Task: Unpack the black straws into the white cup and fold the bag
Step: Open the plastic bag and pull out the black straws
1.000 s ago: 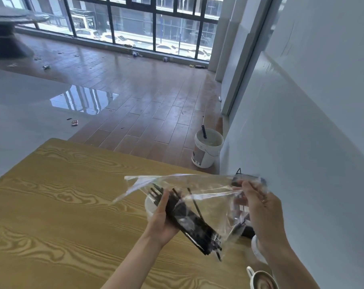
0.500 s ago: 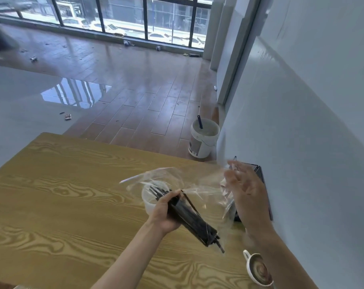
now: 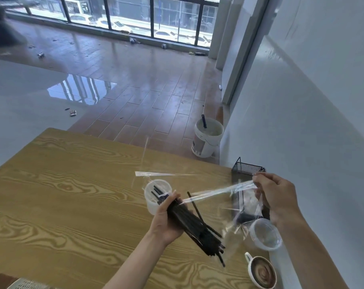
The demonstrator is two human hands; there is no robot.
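My left hand grips a bundle of black straws, slanted from upper left to lower right above the wooden table. Their upper tips hang over the mouth of the white cup, which stands just beyond my left hand. One straw sticks out apart from the bundle. My right hand pinches the clear plastic bag at its edge, pulled out to the right; the rest of the bag hangs crumpled below, near the straws' lower ends.
A black mesh tray sits by the wall. A clear plastic lid or cup and a coffee cup stand at the table's near right. A white paint bucket is on the floor beyond the table.
My right hand has drawn the bag off to the right and away from the straws, which now lie mostly bare in my left hand. The view has tilted down.
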